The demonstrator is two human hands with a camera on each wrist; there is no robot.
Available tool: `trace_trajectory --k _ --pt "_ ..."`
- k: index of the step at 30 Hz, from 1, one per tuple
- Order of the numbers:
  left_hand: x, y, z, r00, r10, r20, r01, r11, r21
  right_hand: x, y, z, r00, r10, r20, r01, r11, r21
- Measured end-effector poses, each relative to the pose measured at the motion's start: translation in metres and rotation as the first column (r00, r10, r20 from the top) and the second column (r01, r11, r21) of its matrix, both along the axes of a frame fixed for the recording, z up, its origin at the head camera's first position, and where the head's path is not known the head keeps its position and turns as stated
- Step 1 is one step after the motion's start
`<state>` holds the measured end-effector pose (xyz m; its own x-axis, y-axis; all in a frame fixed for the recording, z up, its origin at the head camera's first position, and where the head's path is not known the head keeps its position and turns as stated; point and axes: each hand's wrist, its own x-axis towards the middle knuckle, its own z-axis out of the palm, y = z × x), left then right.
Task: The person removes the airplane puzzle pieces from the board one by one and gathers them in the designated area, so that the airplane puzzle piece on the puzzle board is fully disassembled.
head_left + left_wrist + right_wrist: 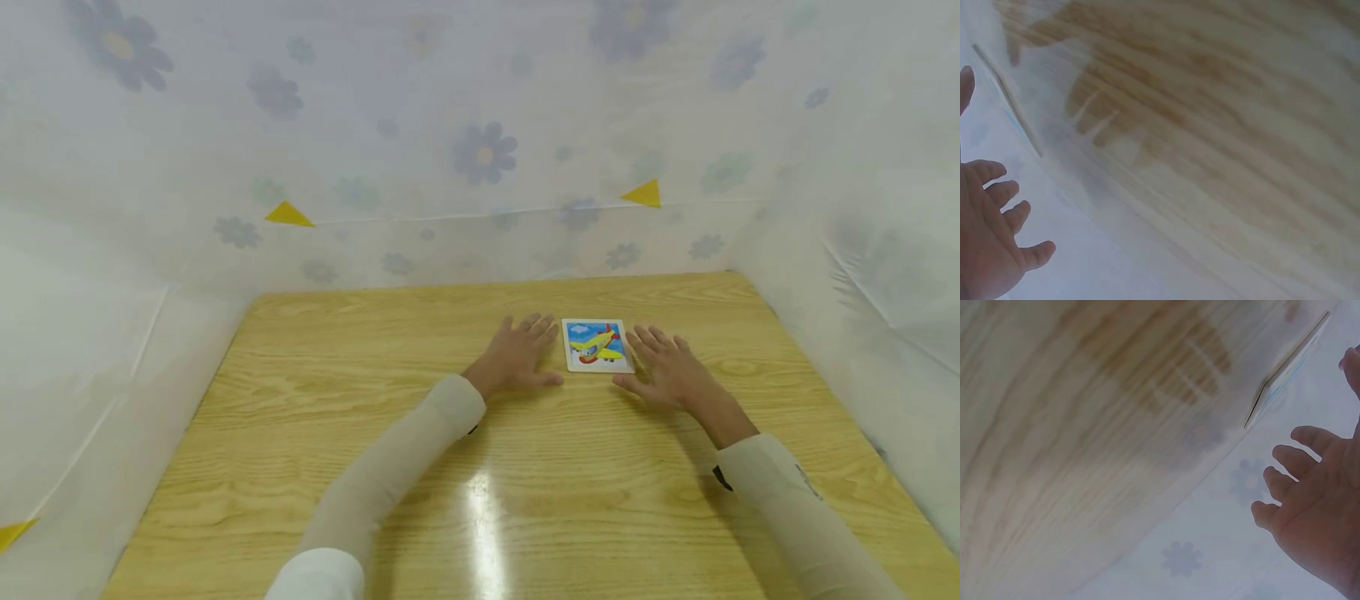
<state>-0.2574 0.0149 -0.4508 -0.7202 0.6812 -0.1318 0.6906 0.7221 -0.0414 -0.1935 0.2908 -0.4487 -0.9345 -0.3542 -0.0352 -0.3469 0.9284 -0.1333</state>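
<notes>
A thin square picture board (597, 345) with a yellow and red airplane on a blue sky lies flat on the table in the head view. My left hand (519, 354) is just left of it, fingers spread and thumb out toward its near corner. On the other side, my right hand (663, 369) has its fingertips close to the board's right edge; whether they touch it I cannot tell. Nothing is held in either hand. Both wrist views show the board (1007, 97) edge-on, beside the left hand (988, 231) and the right hand (1319, 494).
The glossy wood-grain table (420, 500) reflects light and the hands. White flowered sheeting (390, 125) encloses its back and sides. Yellow triangles (645, 194) mark the sheeting.
</notes>
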Motion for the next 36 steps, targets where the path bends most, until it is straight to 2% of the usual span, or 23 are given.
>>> trace_trajectory --k 11,16,22,30,36 --pt "0.008 0.007 -0.006 0.999 -0.039 0.003 0.039 0.999 -0.008 0.003 0.0 -0.004 1.0 0.019 0.001 -0.019 1.0 0.016" --pt "0.013 0.01 -0.003 0.997 -0.065 0.052 0.065 0.998 -0.011 0.003 0.0 -0.005 1.0 0.031 -0.001 -0.03 0.999 0.034" --pt "0.019 0.013 -0.005 0.99 -0.064 0.126 0.068 0.997 -0.028 0.005 -0.002 -0.005 0.999 0.021 0.028 -0.022 0.999 0.039" --pt "0.019 0.016 -0.009 0.992 -0.062 0.107 0.07 0.994 -0.078 0.007 -0.003 -0.007 0.998 0.022 0.06 -0.026 0.998 0.056" --pt "0.02 0.011 -0.009 0.99 -0.054 0.127 0.064 0.995 -0.077 0.006 -0.008 -0.006 0.997 0.023 0.078 -0.027 0.998 0.048"
